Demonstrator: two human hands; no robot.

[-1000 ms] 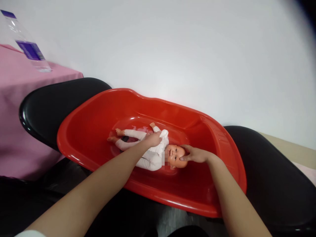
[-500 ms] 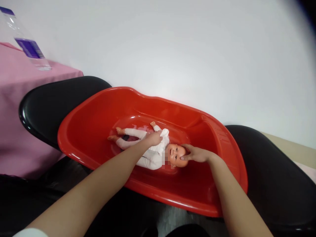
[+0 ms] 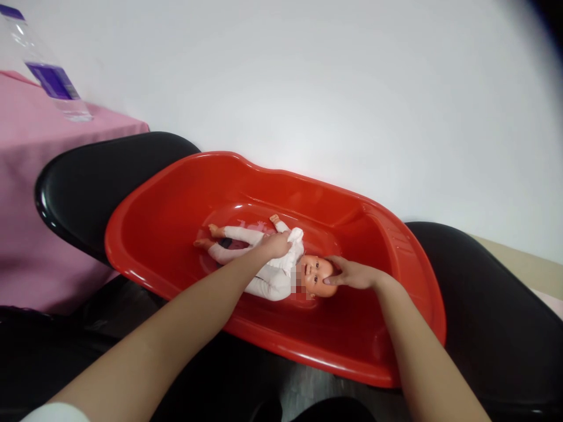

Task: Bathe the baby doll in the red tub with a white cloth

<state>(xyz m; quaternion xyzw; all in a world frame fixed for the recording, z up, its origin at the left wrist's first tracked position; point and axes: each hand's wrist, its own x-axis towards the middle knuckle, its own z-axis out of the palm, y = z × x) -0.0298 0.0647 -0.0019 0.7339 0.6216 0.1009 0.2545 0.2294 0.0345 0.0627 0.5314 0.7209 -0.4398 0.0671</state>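
Observation:
A baby doll (image 3: 270, 285) in white clothing lies on its back in a red baby bathtub (image 3: 422, 275), its feet to the left and its head to the right. My left hand (image 3: 278, 245) is over the doll's chest, fingers closed on a bunched white cloth (image 3: 295, 239); whether this is a separate cloth or part of the clothing I cannot tell. My right hand (image 3: 352, 273) cups the top of the doll's head, thumb on the near side and fingers on the far side.
The tub rests across black chairs, one seat (image 3: 109, 170) at the left and another (image 3: 484, 305) at the right. A clear bottle (image 3: 55, 82) with a purple label stands on a pink-covered table (image 3: 118, 126). A white wall (image 3: 329, 88) rises behind the tub.
The view has shifted slightly, so the tub and doll appear a little further right. Both hands keep their places on the white cloth and the doll's head.

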